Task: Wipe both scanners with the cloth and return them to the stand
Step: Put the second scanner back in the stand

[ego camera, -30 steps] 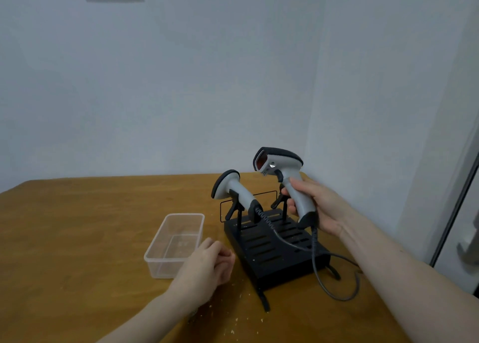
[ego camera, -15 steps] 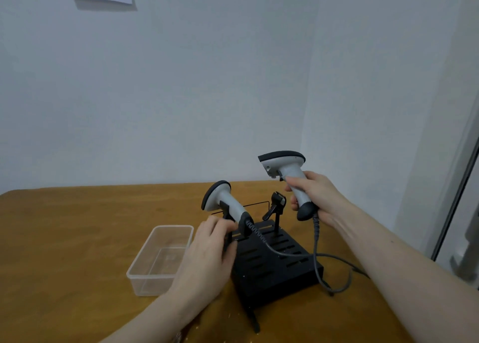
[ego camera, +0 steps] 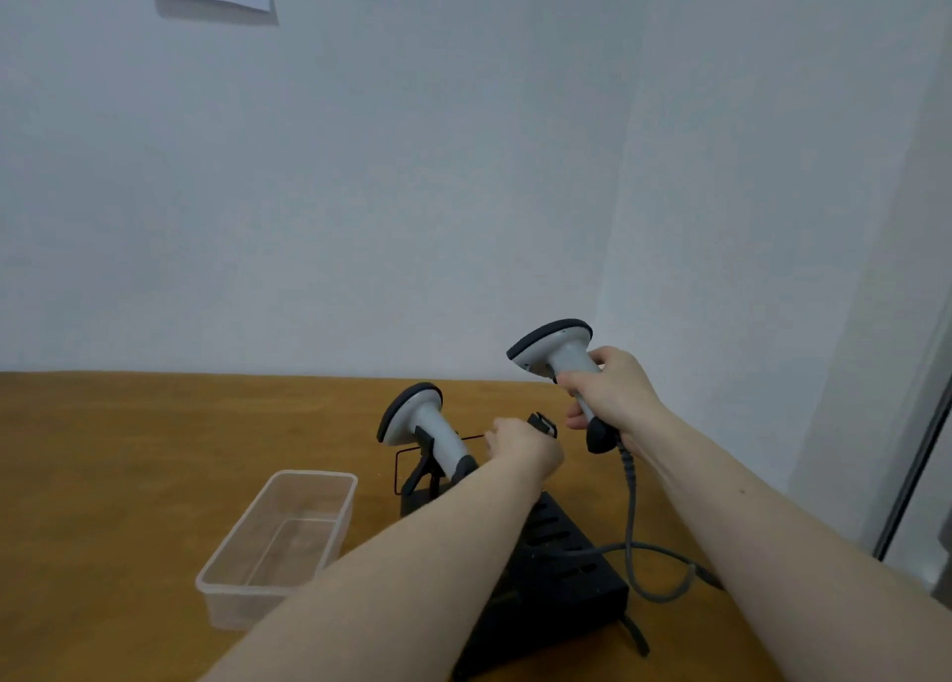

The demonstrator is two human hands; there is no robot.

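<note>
Two scanners, one in the air and one on the stand! The right hand (ego camera: 615, 398) has its fingers wrapped round the handle of the lifted scanner (ego camera: 561, 359), holding it near upright with the head on top facing left and the cable (ego camera: 631, 516) trailing down to the table (ego camera: 154, 449). The second scanner (ego camera: 420, 429) sits in its cradle on the black stand (ego camera: 556, 563), head up and to the left, handle slanting down to the right. That handle end lies just left of the left hand (ego camera: 520, 447), which reaches in between that scanner and the empty right cradle (ego camera: 541, 422). Its fingers look curled, but whether they pinch anything cannot be told from behind. So the left hand is the nearer one for that second scanner. No cloth is visible anywhere. A clear plastic tub (ego camera: 281, 542) sits left of the stand.
</note>
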